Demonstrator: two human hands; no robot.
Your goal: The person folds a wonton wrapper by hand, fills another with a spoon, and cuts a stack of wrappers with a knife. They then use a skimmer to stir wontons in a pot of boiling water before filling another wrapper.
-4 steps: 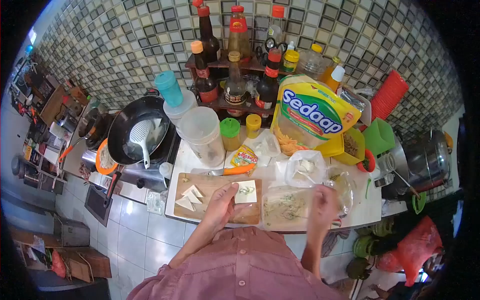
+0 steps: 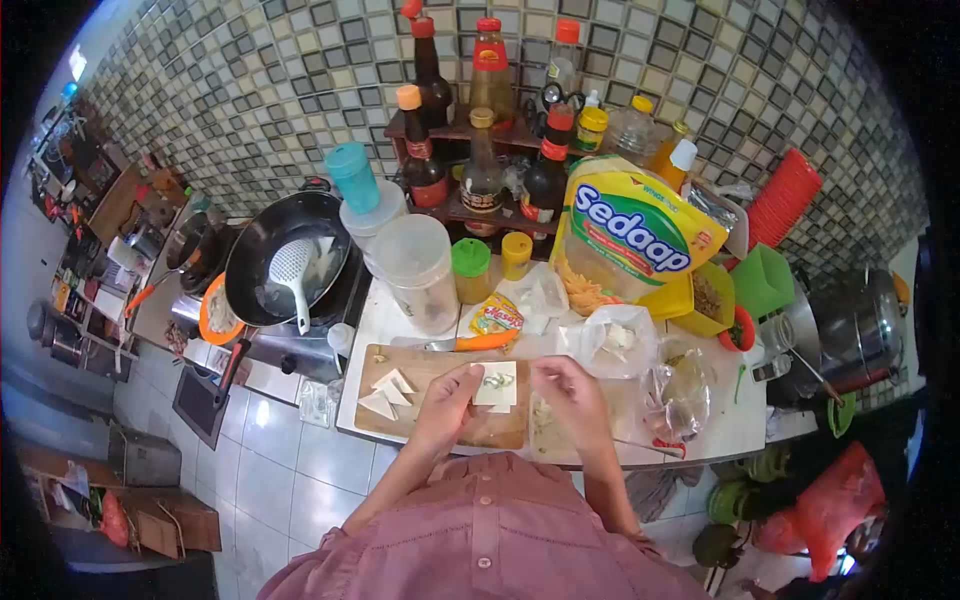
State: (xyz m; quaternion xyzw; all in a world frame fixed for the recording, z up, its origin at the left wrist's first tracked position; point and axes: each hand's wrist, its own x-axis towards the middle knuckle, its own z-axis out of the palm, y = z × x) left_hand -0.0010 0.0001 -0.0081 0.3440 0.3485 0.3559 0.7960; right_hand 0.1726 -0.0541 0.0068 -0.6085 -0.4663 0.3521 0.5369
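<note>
My left hand (image 2: 447, 408) pinches the left edge of a square white dough wrapper (image 2: 492, 392) between thumb and fingers, above the wooden cutting board (image 2: 425, 365). Green bits of filling lie on the wrapper's upper part. Just right of the wrapper is my right hand (image 2: 572, 398), its fingers bunched together; whatever is in them is too small to see. Folded white triangles (image 2: 388, 390) rest on the board's left side. Beneath my right hand, a shallow tub of filling (image 2: 545, 425) is partly covered. A plastic bag with white paste (image 2: 615, 342) sits behind that hand.
An orange-handled knife (image 2: 478, 342) lies at the board's back edge. Behind stand a tall plastic canister (image 2: 418, 280), a yellow Sedaap bag (image 2: 640, 225) and bottles on a rack (image 2: 470, 212). At left, a black wok (image 2: 290, 260) holds a white slotted spatula (image 2: 292, 275).
My right hand has moved left from over the tub's right side to beside the wrapper. The left hand keeps its hold. The whole view has shifted slightly.
</note>
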